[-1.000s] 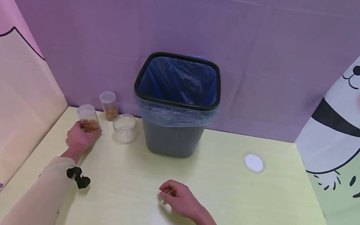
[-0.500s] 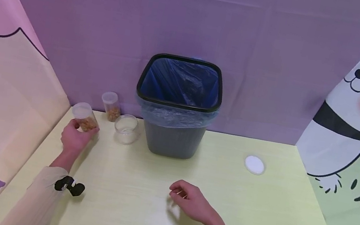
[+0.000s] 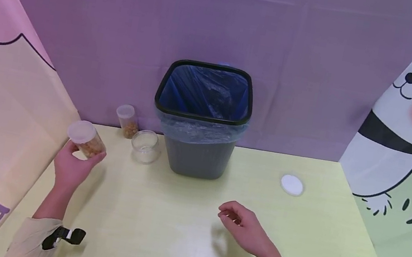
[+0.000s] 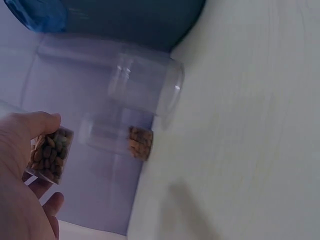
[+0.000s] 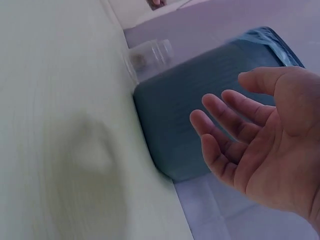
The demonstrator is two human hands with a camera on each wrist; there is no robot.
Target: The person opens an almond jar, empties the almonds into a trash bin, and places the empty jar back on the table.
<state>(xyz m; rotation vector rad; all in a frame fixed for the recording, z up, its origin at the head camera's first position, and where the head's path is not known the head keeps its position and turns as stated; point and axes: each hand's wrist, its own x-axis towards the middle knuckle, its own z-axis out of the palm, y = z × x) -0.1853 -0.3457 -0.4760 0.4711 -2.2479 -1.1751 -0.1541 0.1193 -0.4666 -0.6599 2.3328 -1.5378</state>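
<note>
At the left of the head view, my left hand [image 3: 72,169] grips a clear plastic jar [image 3: 92,145] with a pale translucent top. Brown almonds [image 4: 48,155] fill its lower part in the left wrist view, where thumb and fingers wrap its sides, above the table. Behind it, a similar jar [image 3: 128,123] of brown nuts stands by the back wall, and a short clear jar [image 3: 144,147] sits next to that one. My right hand [image 3: 244,228] hovers over the middle right of the table, fingers loosely bent, with nothing in it.
A grey bin [image 3: 197,159] with a black rim and blue liner stands at the back centre. Right of it, a round white disc [image 3: 292,185] lies flat on the pale table [image 3: 153,238]. Printed cloths enclose the back and both sides.
My left hand has raised the jar of almonds off the table and drawn it left and nearer to me. The right hand has shifted to the right, still holding nothing.
</note>
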